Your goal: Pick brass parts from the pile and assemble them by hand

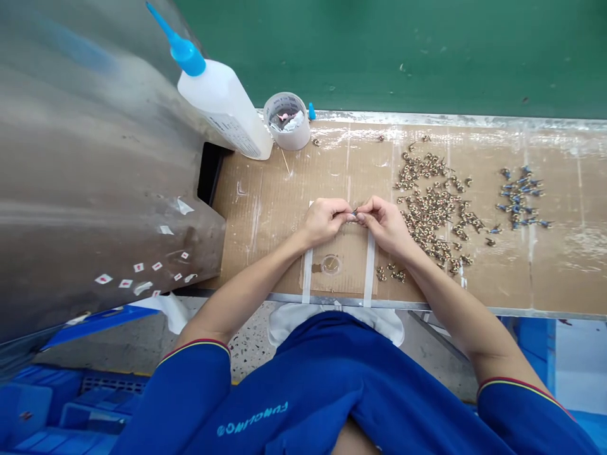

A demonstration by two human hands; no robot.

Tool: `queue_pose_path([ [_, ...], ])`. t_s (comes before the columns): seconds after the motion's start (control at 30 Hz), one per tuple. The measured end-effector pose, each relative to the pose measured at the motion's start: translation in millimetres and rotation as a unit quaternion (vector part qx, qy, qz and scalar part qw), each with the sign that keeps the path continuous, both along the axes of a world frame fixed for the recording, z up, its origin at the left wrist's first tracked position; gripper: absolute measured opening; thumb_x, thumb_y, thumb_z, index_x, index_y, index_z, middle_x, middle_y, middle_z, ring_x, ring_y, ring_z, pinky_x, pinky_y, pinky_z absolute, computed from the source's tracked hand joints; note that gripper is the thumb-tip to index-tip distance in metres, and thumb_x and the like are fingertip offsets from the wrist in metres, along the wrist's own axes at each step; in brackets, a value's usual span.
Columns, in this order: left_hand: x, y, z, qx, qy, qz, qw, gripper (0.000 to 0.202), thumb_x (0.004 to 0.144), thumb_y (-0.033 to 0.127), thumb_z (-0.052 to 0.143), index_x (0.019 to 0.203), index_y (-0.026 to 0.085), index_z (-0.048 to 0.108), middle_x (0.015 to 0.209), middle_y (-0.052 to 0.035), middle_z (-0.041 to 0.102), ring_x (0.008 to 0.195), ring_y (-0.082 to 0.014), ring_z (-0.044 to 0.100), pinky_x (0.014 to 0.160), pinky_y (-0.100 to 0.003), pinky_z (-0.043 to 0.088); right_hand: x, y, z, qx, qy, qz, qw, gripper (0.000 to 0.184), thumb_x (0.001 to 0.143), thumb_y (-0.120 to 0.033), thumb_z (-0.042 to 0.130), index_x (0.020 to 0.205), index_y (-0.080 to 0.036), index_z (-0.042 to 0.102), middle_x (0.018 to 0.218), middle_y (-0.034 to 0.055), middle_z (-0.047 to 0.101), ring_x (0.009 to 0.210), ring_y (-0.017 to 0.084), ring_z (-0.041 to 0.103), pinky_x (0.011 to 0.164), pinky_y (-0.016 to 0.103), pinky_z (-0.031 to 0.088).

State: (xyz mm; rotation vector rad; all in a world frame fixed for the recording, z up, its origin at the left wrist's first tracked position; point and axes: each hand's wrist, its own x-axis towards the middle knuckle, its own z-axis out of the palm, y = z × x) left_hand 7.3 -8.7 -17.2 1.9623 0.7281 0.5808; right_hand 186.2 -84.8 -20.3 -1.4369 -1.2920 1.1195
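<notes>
Your forearms come out of blue short sleeves (199,379) and cross the front edge of the cardboard-covered tabletop (265,208). Just past that edge, a small clear round dish (331,264) sits between two strips of white tape (369,268). Above the dish your left hand (325,221) and right hand (386,222) meet. The fingers of both are closed narrowly on one tiny dark metal part (355,211), held just clear of the cardboard (too small to make out further). To your right lies a loose pile of small brass-coloured fittings (434,212), and beyond it a smaller cluster of blue-tipped pieces (519,199). At the far left a white plastic squeeze bottle with a blue nozzle (222,104) leans beside a white roll of tape (287,120).
</notes>
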Motion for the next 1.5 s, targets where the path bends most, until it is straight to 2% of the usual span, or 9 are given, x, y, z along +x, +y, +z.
queue_pose_path([
  [0.17, -1, 0, 0.8, 0.003, 0.032, -0.022, 0.999, 0.023, 0.086, 0.025, 0.058, 0.065, 0.016, 0.060, 0.062, 0.0005, 0.054, 0.062, -0.0123, 0.045, 0.064, -0.028, 0.032, 3, 1, 2.0, 0.002, -0.023, 0.025, 0.999, 0.015, 0.084, -0.029, 0.069, 0.076, -0.022, 0.058, 0.075, 0.0005, 0.067, 0.070, 0.015, 0.057, 0.068, 0.031, 0.045],
  [0.33, -1, -2, 9.0, -0.034, 0.039, 0.001, 0.999, 0.028, 0.091, 0.028, 0.057, 0.066, 0.016, 0.056, 0.062, 0.0015, 0.053, 0.063, -0.0121, 0.046, 0.063, -0.027, 0.033, 3, 7, 6.7, -0.029, 0.048, 0.025, 0.998, 0.036, 0.082, -0.054, 0.078, 0.080, -0.023, 0.060, 0.073, 0.0001, 0.066, 0.065, 0.014, 0.057, 0.065, 0.031, 0.051],
  [0.43, -2, -2, 12.9, -0.053, 0.036, 0.004, 0.998, 0.028, 0.095, 0.029, 0.057, 0.072, 0.015, 0.061, 0.065, 0.0016, 0.056, 0.064, -0.0114, 0.048, 0.065, -0.026, 0.035, 1, 9, 7.7, -0.034, 0.089, 0.001, 0.996, 0.044, 0.077, -0.061, 0.082, 0.081, -0.022, 0.062, 0.072, 0.0000, 0.068, 0.064, 0.013, 0.059, 0.066, 0.032, 0.055],
  [0.57, -3, 0, 12.2, -0.045, 0.026, -0.008, 0.999, 0.025, 0.097, 0.030, 0.057, 0.081, 0.014, 0.069, 0.069, 0.0003, 0.062, 0.067, -0.0117, 0.052, 0.067, -0.025, 0.037, 1, 10, 7.5, -0.034, 0.101, -0.021, 0.994, 0.045, 0.075, -0.061, 0.085, 0.082, -0.022, 0.064, 0.073, 0.0007, 0.070, 0.066, 0.014, 0.064, 0.069, 0.033, 0.059],
  [0.77, -3, -1, 4.9, -0.007, 0.007, -0.013, 1.000, 0.031, 0.099, 0.030, 0.053, 0.077, 0.013, 0.067, 0.071, -0.0019, 0.063, 0.067, -0.0119, 0.052, 0.067, -0.025, 0.037, 1, 8, 8.6, -0.032, 0.101, -0.010, 0.994, 0.047, 0.075, -0.064, 0.084, 0.083, -0.022, 0.064, 0.072, 0.0008, 0.069, 0.067, 0.015, 0.064, 0.069, 0.034, 0.058],
  [0.93, -3, 1, 0.8, 0.048, 0.026, -0.027, 0.998, 0.031, 0.096, 0.025, 0.053, 0.067, 0.016, 0.058, 0.065, -0.0012, 0.058, 0.063, -0.0127, 0.050, 0.065, -0.026, 0.036, 1, 7, 9.6, -0.027, 0.079, 0.008, 0.997, 0.047, 0.076, -0.063, 0.084, 0.078, -0.022, 0.061, 0.072, 0.0005, 0.067, 0.065, 0.013, 0.059, 0.064, 0.031, 0.053],
  [1.1, -2, 0, -1.0, 0.075, 0.054, -0.048, 0.995, 0.028, 0.094, 0.023, 0.051, 0.067, 0.017, 0.060, 0.066, -0.0021, 0.061, 0.065, -0.0147, 0.055, 0.066, -0.027, 0.040, 4, 6, 9.3, -0.025, 0.067, 0.030, 0.997, 0.044, 0.078, -0.060, 0.082, 0.075, -0.022, 0.059, 0.070, -0.0004, 0.065, 0.063, 0.013, 0.055, 0.062, 0.030, 0.051],
  [1.3, 0, -3, -3.7, 0.099, 0.077, -0.037, 0.991, 0.027, 0.092, 0.020, 0.049, 0.069, 0.018, 0.062, 0.071, -0.0039, 0.065, 0.070, -0.0170, 0.060, 0.068, -0.029, 0.042, 2, 4, 8.6, -0.033, 0.046, 0.026, 0.998, 0.035, 0.081, -0.051, 0.078, 0.075, -0.024, 0.057, 0.070, -0.0004, 0.065, 0.066, 0.014, 0.057, 0.067, 0.032, 0.055],
  [1.5, -2, -1, -4.3, 0.101, 0.089, -0.045, 0.990, 0.025, 0.091, 0.021, 0.050, 0.069, 0.019, 0.062, 0.068, -0.0033, 0.061, 0.068, -0.0173, 0.057, 0.066, -0.029, 0.039, -1, 3, 8.1, -0.043, 0.056, 0.027, 0.997, 0.036, 0.081, -0.052, 0.080, 0.076, -0.023, 0.058, 0.070, 0.0000, 0.068, 0.065, 0.014, 0.061, 0.068, 0.032, 0.057],
])
